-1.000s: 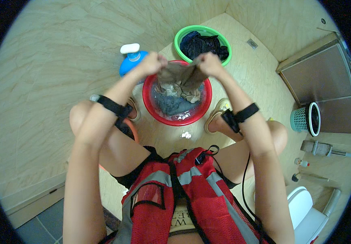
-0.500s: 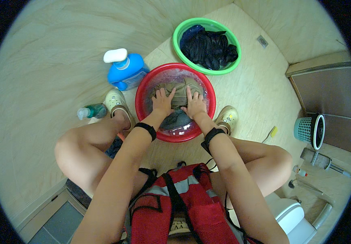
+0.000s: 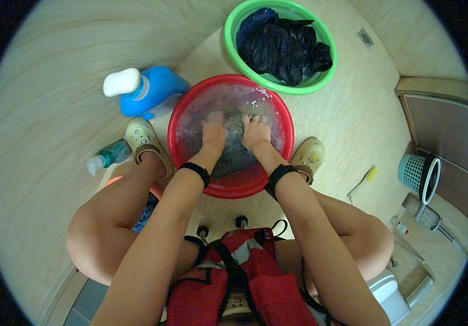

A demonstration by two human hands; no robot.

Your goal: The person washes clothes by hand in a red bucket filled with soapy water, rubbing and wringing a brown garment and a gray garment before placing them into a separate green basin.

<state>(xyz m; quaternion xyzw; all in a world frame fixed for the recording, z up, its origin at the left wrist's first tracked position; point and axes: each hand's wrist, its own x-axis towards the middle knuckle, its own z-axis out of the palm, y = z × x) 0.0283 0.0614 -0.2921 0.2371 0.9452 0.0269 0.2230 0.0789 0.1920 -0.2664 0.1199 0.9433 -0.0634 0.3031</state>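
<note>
Red basin (image 3: 234, 192): sudsy water (image 3: 190, 111), grey cloth (image 3: 233, 158), left hand (image 3: 213, 130), right hand (image 3: 257, 133); can't discern either grip. Green basin (image 3: 293, 91): dark clothes (image 3: 283, 50).

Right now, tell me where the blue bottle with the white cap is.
In the head view, the blue bottle is in the upper left, up and left of the red basin and just above the left clog.

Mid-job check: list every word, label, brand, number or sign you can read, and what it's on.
Light shirt under the red vest: dark lettering, partly covered; I won't copy it out.
Blue pump bottle: nothing readable.
Green bottle: any print is too small to read.
Otherwise, no readable text.
</note>
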